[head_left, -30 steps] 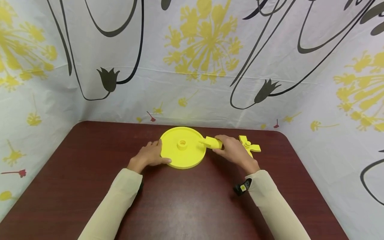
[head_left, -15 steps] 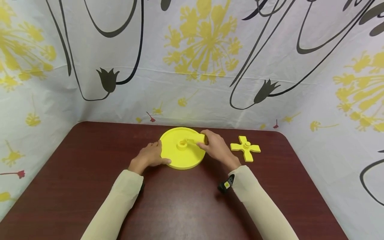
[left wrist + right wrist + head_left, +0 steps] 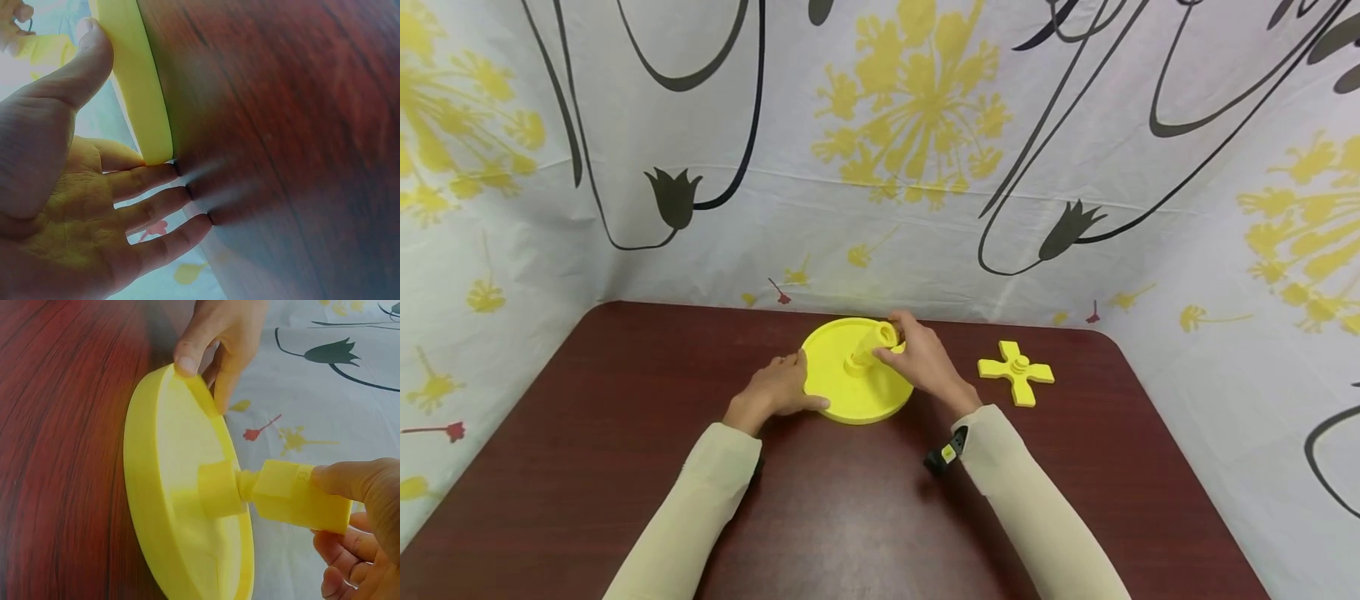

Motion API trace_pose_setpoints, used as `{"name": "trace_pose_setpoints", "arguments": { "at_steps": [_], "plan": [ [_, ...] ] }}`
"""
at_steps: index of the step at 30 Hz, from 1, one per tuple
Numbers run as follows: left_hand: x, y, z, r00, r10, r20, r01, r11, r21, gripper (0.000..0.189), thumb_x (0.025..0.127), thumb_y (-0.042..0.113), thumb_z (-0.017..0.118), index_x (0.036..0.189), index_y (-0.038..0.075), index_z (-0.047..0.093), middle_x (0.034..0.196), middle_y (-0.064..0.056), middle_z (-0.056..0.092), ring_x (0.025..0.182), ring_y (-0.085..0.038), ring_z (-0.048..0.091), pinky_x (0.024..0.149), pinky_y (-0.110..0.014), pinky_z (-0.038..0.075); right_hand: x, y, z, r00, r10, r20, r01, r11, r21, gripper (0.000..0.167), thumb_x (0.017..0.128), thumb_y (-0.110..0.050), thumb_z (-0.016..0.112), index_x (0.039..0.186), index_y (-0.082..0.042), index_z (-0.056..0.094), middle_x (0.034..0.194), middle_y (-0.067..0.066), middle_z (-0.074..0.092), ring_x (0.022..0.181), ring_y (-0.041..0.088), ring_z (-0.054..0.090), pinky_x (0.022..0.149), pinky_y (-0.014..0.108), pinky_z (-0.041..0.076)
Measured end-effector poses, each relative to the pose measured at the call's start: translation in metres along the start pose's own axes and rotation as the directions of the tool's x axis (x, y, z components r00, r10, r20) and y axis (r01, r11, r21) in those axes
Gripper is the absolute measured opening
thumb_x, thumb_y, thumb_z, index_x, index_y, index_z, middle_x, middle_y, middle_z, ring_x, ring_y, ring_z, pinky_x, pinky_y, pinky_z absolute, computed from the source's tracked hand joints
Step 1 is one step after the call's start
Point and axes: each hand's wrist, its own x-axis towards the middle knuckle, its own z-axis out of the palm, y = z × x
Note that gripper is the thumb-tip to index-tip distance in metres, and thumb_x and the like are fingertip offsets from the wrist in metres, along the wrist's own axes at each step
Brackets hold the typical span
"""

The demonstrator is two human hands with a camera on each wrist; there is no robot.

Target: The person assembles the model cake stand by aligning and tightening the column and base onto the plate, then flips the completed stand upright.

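A round yellow plate (image 3: 865, 404) with a raised rim lies flat toward the back of the table. My left hand (image 3: 775, 386) holds its left edge, thumb at the front rim and fingers along the outer side. My right hand (image 3: 925, 358) grips a hollow-ended yellow post (image 3: 294, 494) between thumb and fingers. At the post's lower end, a narrow threaded stud (image 3: 248, 485) meets the plate's central round socket (image 3: 219, 490). The post leans right and away from me in the head view. Within the socket the stud's tip is hidden.
A yellow four-armed cross (image 3: 1017, 372) with a threaded stud in its middle lies right of the right hand. The dark red wooden table (image 3: 850, 517) ends at a patterned cloth backdrop (image 3: 865, 225) behind and at both sides.
My right hand has carried the post leftward over the plate and tipped it up, stud end down into the central socket. The cross came into full view. The left hand stayed on the plate's rim.
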Motion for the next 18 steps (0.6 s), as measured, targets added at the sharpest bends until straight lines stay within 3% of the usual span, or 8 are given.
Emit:
{"name": "trace_pose_setpoints", "arguments": {
  "at_steps": [5, 10, 18],
  "plan": [
    [0.001, 0.001, 0.001, 1.0, -0.004, -0.004, 0.004, 1.0, -0.001, 0.104, 0.09, 0.05, 0.069, 0.155, -0.009, 0.013, 0.159, -0.026, 0.024, 0.144, -0.045, 0.027, 0.113, -0.056, 0.031, 0.005, -0.004, 0.006, 1.0, -0.015, -0.003, 0.015, 1.0, 0.025, 0.064, 0.093, -0.023, 0.071, 0.146, -0.005, 0.04, 0.123, 0.014, 0.064, 0.108, 0.03, 0.062, 0.086, 0.042, 0.052],
    [0.0, 0.002, 0.001, 1.0, -0.01, -0.005, 0.01, 1.0, -0.005, 0.103, 0.09, 0.049, 0.069, 0.155, -0.009, 0.013, 0.159, -0.026, 0.025, 0.143, -0.045, 0.028, 0.113, -0.056, 0.031, 0.006, -0.013, 0.009, 0.999, -0.041, 0.014, 0.041, 0.998, -0.05, 0.062, 0.094, -0.023, 0.07, 0.146, -0.006, 0.041, 0.118, 0.012, 0.063, 0.105, 0.031, 0.062, 0.087, 0.042, 0.052],
    [0.0, 0.001, -0.002, 1.0, -0.01, 0.005, 0.01, 1.0, 0.017, 0.102, 0.092, 0.05, 0.067, 0.155, -0.009, 0.013, 0.159, -0.026, 0.024, 0.144, -0.045, 0.026, 0.113, -0.057, 0.031, 0.014, -0.019, 0.016, 0.998, -0.064, 0.03, 0.067, 0.986, -0.151, 0.062, 0.093, -0.027, 0.07, 0.146, -0.005, 0.047, 0.124, 0.011, 0.065, 0.098, 0.024, 0.063, 0.082, 0.041, 0.053]
  ]
}}
